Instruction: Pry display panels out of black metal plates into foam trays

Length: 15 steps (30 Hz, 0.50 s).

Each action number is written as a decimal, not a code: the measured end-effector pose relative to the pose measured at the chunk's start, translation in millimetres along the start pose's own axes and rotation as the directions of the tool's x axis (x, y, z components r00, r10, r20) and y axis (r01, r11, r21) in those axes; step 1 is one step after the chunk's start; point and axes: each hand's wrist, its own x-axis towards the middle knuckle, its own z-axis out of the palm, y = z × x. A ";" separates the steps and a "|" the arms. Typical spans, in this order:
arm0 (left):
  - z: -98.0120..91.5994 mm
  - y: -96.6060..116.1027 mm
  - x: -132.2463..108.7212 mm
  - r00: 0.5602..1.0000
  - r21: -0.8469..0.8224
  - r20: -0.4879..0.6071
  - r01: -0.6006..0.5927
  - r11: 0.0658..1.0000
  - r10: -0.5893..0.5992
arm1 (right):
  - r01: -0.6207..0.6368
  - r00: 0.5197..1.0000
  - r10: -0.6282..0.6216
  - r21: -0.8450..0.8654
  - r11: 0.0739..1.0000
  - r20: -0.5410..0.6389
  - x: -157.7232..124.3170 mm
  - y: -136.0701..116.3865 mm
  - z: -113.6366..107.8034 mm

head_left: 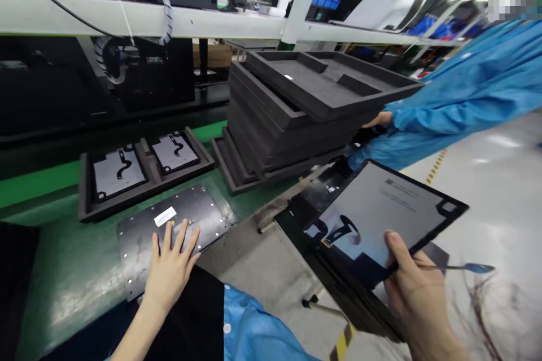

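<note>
My left hand (pixel 171 271) lies with fingers spread on a dark flat plate (pixel 199 208) with a white label and small bright dots along its edges. The plate rests at the front edge of the green bench. In my right hand (pixel 417 287) is a display panel (pixel 381 208), gripped at its near edge between thumb and fingers. Its silver back faces up, framed in black, with a black flex cable at its left end. A thin tool with a blue tip (pixel 478 267) sticks out to the right from behind the same hand; how it is held is hidden.
A black foam tray (pixel 148 166) holds two similar panels on the bench (pixel 71 271). Behind it, black foam trays (pixel 292 124) are stacked high. A person in a blue coat (pixel 466 90) stands at right. A white shelf beam (pixel 212 22) crosses above.
</note>
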 end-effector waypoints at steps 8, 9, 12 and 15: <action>-18.1 7.5 -0.5 1.000 -0.039 0.013 -0.024 0.999 0.024 | -0.010 0.998 0.004 -0.091 0.996 -0.070 1.2 9.5 -26.4; -21.3 9.5 0.6 1.000 -0.044 0.006 -0.017 0.999 0.018 | -0.046 0.997 0.041 -0.074 0.996 -0.069 0.8 10.8 -22.4; -25.5 16.7 3.7 0.999 -0.051 -0.033 0.016 0.999 -0.017 | -0.126 0.989 0.131 0.079 0.989 -0.068 1.3 16.9 -7.8; -20.2 19.8 3.9 0.998 -0.074 -0.060 0.010 0.997 -0.014 | -0.116 0.990 0.130 0.187 0.975 -0.063 2.3 23.8 1.8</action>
